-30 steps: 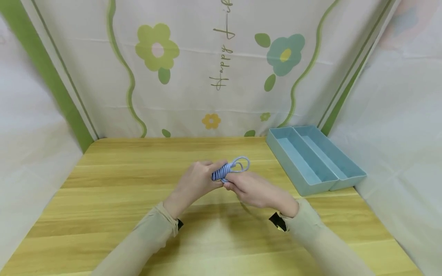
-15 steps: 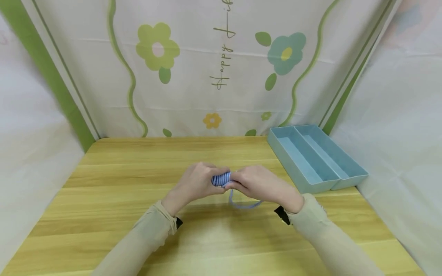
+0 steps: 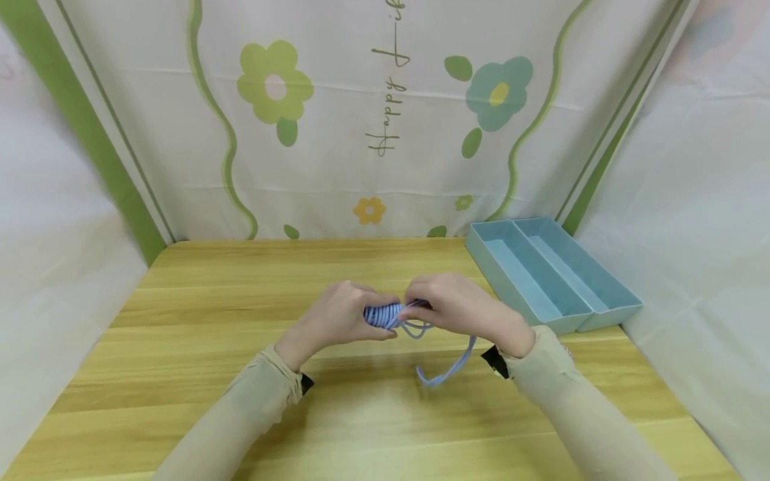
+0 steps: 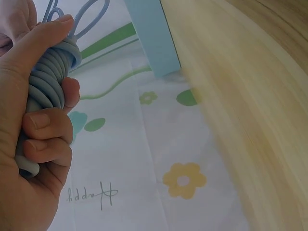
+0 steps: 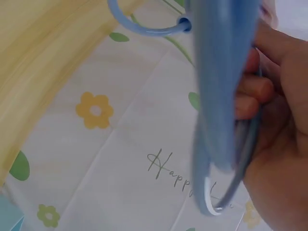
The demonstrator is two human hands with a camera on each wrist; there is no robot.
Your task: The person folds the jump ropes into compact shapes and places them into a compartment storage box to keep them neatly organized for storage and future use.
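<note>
Light-blue cord [image 3: 385, 314] coiled tight, loose loop dangling; both hands clasp it: left [image 3: 337, 319], right [image 3: 466, 308]

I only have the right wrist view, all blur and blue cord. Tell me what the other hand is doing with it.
Observer: The left hand grips a tightly wound coil of blue cord, fingers curled round it.
Operator: Say where the loose end goes.
Observer: From the right hand a loop of cord hangs down toward the wooden table.
Operator: Name anything else on that table.
Observer: A light blue two-compartment tray sits at the far right, both compartments bare.
</note>
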